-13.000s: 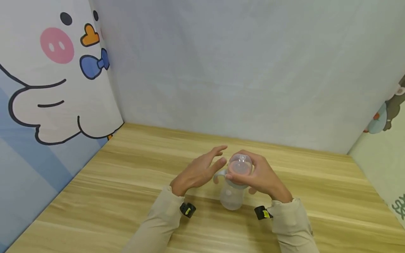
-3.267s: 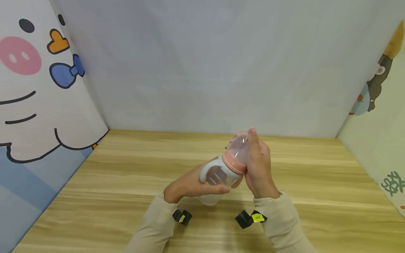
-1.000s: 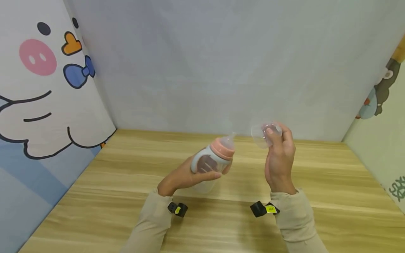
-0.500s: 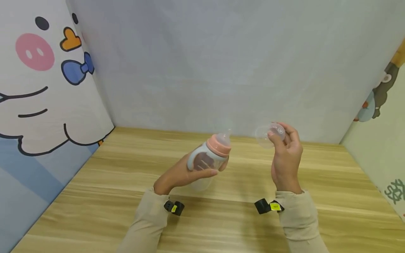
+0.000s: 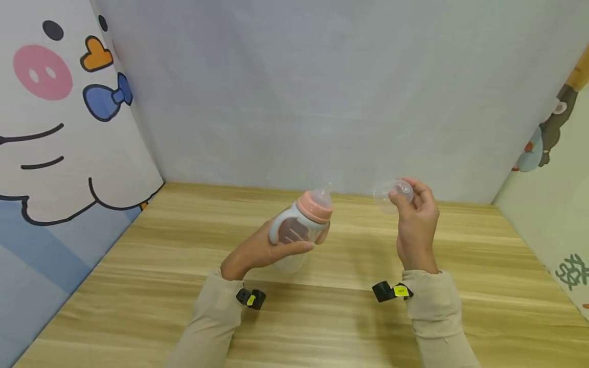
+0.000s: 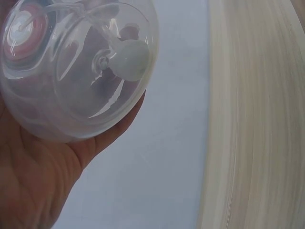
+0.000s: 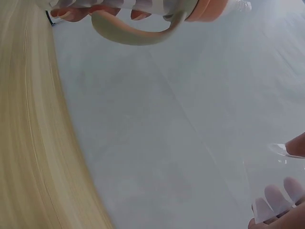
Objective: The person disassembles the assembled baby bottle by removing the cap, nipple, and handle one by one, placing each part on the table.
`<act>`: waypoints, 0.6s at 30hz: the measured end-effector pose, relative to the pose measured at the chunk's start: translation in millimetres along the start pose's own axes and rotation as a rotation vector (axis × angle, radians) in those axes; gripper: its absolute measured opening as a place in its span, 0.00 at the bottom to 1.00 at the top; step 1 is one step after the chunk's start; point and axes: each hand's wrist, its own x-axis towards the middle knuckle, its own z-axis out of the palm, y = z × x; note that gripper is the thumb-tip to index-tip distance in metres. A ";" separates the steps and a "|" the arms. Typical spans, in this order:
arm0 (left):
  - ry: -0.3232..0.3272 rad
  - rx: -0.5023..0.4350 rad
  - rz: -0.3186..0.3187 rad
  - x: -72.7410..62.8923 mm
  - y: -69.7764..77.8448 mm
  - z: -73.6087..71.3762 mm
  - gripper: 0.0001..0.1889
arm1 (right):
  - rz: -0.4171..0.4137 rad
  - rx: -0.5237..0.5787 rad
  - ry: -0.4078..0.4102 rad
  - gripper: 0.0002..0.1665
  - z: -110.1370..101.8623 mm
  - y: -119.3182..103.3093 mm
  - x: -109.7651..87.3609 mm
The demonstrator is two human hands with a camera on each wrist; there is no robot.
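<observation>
My left hand (image 5: 262, 248) grips a clear baby bottle (image 5: 294, 232) around its body, tilted with the top toward the upper right. The bottle has a pink collar (image 5: 314, 206), a clear teat (image 5: 323, 194) and a pale blue-grey handle (image 7: 138, 36). In the left wrist view the rounded bottle base (image 6: 95, 71) faces the camera, with a straw and a pale weighted ball (image 6: 129, 60) inside. To the right, apart from the bottle, my right hand (image 5: 416, 225) pinches a clear dome cap (image 5: 401, 191) between thumb and fingers.
Below both hands lies a wood-grain table (image 5: 322, 317). A pale grey cloth backdrop (image 5: 294, 92) rises behind its far edge. Cartoon-printed panels (image 5: 60, 168) stand at the left and right sides. Each wrist carries a small black camera (image 5: 383, 291).
Earlier the cap sat on the bottle, and the right hand pulled it off toward the right. In the last second the left hand with the bottle shifts slightly left, while the right drifts slightly right.
</observation>
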 end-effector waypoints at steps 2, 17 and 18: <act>-0.005 -0.002 0.001 0.6 0.3 -0.6 0.30 | 0.009 -0.011 0.006 0.20 -0.4 -0.2 1.4; 0.025 -0.008 0.023 3.0 -1.8 0.2 0.33 | 0.034 -0.024 0.047 0.19 -7.0 2.8 6.9; 0.028 -0.004 0.024 2.7 -1.7 -0.1 0.33 | 0.032 -0.027 0.048 0.19 -7.1 3.4 7.3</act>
